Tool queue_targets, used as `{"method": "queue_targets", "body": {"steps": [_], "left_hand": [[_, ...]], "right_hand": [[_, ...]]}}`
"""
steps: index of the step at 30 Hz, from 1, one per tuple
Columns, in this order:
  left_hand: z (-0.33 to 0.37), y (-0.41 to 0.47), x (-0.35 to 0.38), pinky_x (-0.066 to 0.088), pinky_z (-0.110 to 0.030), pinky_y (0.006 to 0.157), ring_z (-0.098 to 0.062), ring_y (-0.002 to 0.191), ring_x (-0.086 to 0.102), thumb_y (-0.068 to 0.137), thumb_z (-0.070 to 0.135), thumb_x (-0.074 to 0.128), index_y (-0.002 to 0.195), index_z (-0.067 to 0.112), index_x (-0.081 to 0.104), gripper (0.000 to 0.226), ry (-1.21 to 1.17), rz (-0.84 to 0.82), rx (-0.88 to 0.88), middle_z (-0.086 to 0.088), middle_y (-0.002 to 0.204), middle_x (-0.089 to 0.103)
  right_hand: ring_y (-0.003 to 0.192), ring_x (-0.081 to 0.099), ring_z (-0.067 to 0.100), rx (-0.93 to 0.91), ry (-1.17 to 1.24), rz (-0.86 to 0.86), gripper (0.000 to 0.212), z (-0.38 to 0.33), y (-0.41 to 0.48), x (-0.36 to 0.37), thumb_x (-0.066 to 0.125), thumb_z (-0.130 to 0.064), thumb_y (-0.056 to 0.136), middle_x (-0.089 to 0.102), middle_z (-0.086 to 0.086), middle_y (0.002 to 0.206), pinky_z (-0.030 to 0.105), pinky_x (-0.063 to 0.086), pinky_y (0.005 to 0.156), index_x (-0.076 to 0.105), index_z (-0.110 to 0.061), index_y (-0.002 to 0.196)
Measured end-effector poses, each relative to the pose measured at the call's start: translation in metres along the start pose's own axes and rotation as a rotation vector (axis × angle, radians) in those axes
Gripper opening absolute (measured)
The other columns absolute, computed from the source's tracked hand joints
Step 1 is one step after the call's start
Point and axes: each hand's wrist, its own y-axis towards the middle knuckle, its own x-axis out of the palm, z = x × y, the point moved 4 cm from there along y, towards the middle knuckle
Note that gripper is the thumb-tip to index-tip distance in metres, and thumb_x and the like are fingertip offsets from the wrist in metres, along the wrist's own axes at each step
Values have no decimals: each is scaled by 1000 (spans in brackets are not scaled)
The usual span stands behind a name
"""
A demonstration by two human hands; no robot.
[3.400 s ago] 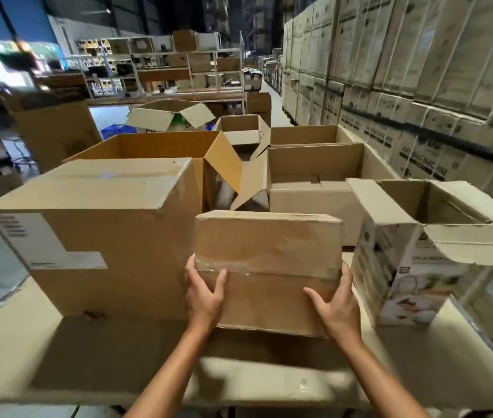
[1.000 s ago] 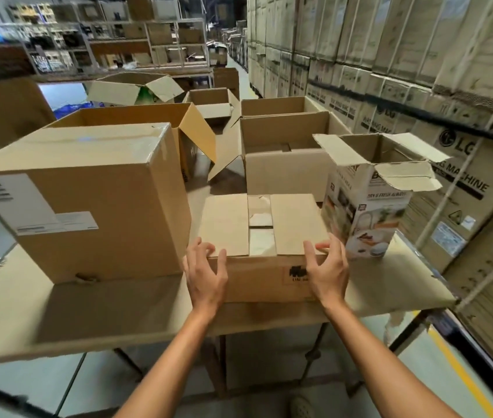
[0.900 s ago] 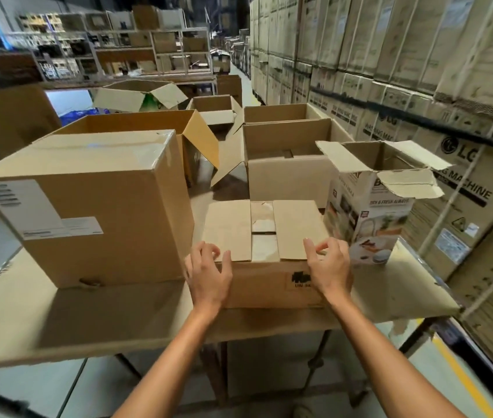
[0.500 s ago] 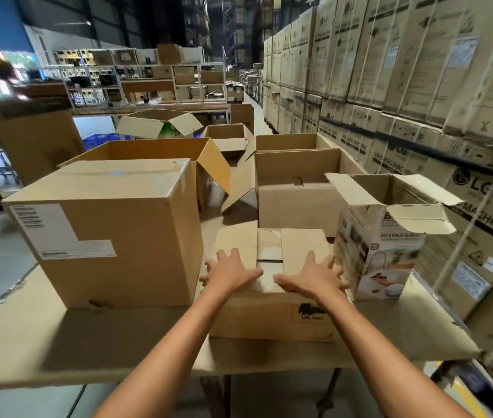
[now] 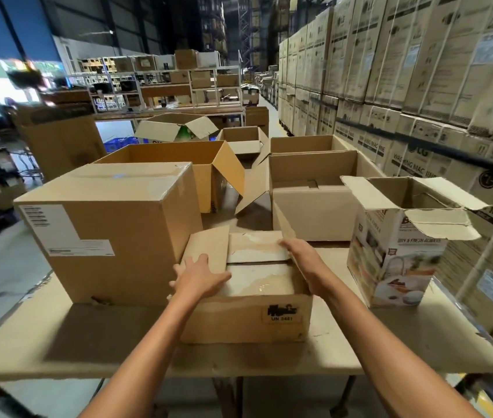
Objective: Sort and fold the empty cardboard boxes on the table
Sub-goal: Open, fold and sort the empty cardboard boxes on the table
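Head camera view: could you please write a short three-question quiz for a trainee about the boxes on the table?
1. True or false: the printed box has its top flaps open.
2. Fill in: as the person sees it, the large closed box stands to the ___ of the small box.
3. On whose top flaps do the left hand and the right hand rest?
A) the printed box
B) the small box
C) the large closed box

Key: 1 true; 2 left; 3 B.
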Motion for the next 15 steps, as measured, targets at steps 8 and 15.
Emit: {"method": "queue_targets", "body": {"steps": [8, 15], "left_hand": [[-19, -6, 0, 23, -61, 111, -41, 142, 20, 82, 65, 56, 148, 28, 34, 79, 106, 67, -7, -10, 155, 25], [-15, -5, 6, 19, -63, 113, -46, 143, 17, 82, 63, 56, 146, 27, 35, 76, 140, 53, -29, -12, 156, 22]], "right_hand": [[87, 62, 30, 167, 351, 172, 6, 17, 13, -82, 55, -7, 95, 62, 14, 95, 41, 61, 58, 59, -6, 91], [63, 52, 23, 255, -528, 312, 11, 91, 20, -87, 68, -10, 74, 53, 6, 65, 28, 45, 58, 59, -11, 68]]}}
